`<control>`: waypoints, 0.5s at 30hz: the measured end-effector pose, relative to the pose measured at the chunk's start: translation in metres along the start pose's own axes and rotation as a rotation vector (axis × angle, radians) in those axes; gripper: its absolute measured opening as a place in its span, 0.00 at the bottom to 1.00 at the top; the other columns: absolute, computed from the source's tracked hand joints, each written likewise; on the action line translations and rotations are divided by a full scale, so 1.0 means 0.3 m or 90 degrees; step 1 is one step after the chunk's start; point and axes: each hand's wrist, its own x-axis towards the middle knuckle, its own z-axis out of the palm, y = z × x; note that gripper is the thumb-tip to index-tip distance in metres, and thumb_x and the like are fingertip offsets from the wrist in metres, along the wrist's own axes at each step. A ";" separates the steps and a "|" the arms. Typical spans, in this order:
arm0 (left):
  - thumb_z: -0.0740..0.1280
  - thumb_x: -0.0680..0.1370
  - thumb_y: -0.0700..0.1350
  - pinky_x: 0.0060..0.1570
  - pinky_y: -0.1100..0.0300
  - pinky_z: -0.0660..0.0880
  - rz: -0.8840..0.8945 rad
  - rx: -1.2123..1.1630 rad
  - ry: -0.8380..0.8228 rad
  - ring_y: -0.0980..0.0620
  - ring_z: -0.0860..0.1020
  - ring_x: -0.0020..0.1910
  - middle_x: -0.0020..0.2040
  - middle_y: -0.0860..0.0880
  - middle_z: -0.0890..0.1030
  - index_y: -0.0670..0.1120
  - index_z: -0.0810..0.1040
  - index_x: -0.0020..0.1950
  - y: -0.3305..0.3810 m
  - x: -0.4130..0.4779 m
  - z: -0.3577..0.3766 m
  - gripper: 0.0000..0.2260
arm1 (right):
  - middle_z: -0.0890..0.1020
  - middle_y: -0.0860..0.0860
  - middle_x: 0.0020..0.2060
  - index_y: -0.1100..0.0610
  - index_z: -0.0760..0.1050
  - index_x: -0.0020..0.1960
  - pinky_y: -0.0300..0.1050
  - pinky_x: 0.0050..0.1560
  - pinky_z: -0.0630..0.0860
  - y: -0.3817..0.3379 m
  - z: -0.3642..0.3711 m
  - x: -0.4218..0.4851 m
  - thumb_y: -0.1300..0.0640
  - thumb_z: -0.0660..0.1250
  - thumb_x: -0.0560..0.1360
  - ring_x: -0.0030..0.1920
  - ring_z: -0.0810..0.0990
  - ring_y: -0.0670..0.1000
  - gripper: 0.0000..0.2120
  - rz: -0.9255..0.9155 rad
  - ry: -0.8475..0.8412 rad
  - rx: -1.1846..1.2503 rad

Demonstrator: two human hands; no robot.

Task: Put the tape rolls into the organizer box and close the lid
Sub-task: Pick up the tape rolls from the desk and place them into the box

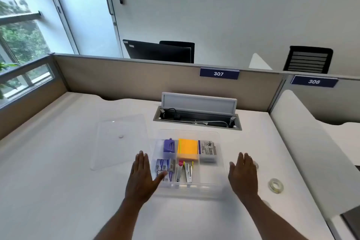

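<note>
Both hands flat, fingers spread, holding nothing: left hand (pixel 141 175), right hand (pixel 243 173) flanking open organizer box (pixel 219 161); lid (pixel 120 142) left; tape roll (pixel 275 185) right on desk (pixel 58 181)

We are holding both hands out in front of us, palms facing down and fingers stretched flat, neither one gripping anything. Our left hand (pixel 141 176) is reaching forward from the near left with its thumb spread toward the right. Our right hand (pixel 243 175) is mirroring it on the right, thumb angled inward. Both bare forearms are running in from the near edge, well apart.
</note>
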 end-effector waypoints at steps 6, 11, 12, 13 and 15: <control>0.43 0.64 0.79 0.74 0.54 0.46 -0.088 0.022 -0.031 0.48 0.45 0.77 0.78 0.42 0.47 0.39 0.47 0.76 -0.104 -0.094 0.064 0.54 | 0.79 0.65 0.39 0.67 0.75 0.50 0.56 0.37 0.80 0.072 0.017 -0.014 0.68 0.59 0.61 0.39 0.79 0.67 0.18 0.048 -0.130 0.039; 0.39 0.62 0.80 0.75 0.50 0.47 -0.096 0.072 -0.086 0.46 0.48 0.77 0.78 0.41 0.50 0.40 0.50 0.76 -0.112 -0.160 0.158 0.56 | 0.74 0.56 0.62 0.57 0.65 0.70 0.51 0.58 0.73 0.112 -0.003 -0.012 0.60 0.59 0.71 0.61 0.74 0.59 0.26 0.010 -0.231 0.032; 0.39 0.63 0.80 0.75 0.49 0.47 -0.099 0.087 -0.085 0.45 0.48 0.77 0.78 0.41 0.51 0.40 0.52 0.76 -0.108 -0.166 0.176 0.55 | 0.72 0.55 0.64 0.56 0.63 0.71 0.50 0.60 0.72 0.125 -0.001 -0.010 0.58 0.59 0.72 0.63 0.73 0.58 0.27 0.001 -0.264 0.031; 0.38 0.63 0.80 0.75 0.48 0.47 -0.104 0.101 -0.082 0.45 0.49 0.77 0.78 0.41 0.51 0.41 0.53 0.76 -0.105 -0.166 0.188 0.54 | 0.72 0.55 0.65 0.55 0.63 0.71 0.50 0.61 0.71 0.138 0.001 -0.007 0.56 0.60 0.73 0.64 0.72 0.58 0.27 -0.011 -0.285 0.028; 0.38 0.64 0.79 0.75 0.47 0.46 -0.120 0.119 -0.083 0.44 0.48 0.77 0.78 0.41 0.50 0.42 0.53 0.76 -0.096 -0.158 0.201 0.53 | 0.73 0.55 0.64 0.54 0.65 0.70 0.51 0.63 0.70 0.161 0.013 -0.001 0.51 0.62 0.72 0.65 0.70 0.58 0.27 -0.044 -0.311 0.004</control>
